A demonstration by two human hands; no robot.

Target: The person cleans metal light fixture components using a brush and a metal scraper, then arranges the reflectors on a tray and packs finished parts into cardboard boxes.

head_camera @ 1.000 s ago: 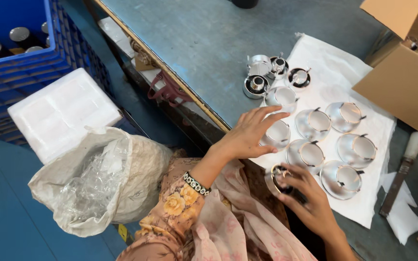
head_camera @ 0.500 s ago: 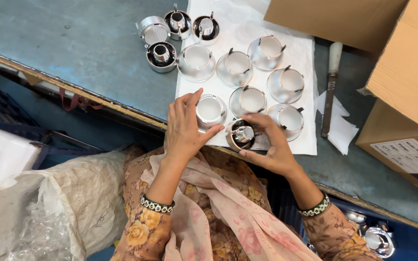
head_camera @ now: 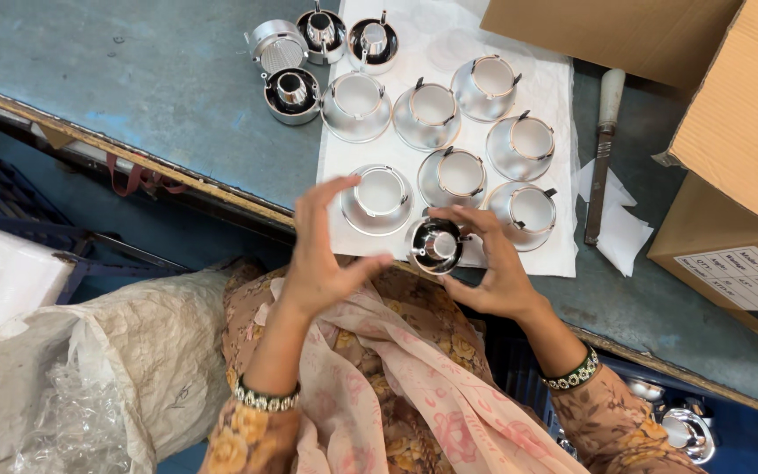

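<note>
The right hand (head_camera: 493, 268) holds a shiny metal reflector cup (head_camera: 436, 246) at the near edge of the white sheet (head_camera: 563, 254), fingers curled around its rim; the left hand (head_camera: 322, 250) hovers just beside it, fingers spread and holding nothing; more silver reflector cups (head_camera: 462, 175) stand in rows on the sheet; a white-handled tool (head_camera: 605, 132) lies near the cardboard boxes (head_camera: 739, 114), which the frame cuts off; the parts in the blue crate (head_camera: 686, 430) are hard to make out.

Reflectors (head_camera: 436, 110) on sheet (head_camera: 563, 237); boxes (head_camera: 739, 114) right, knife (head_camera: 603, 149) btwn, prob. touching sheet.
</note>
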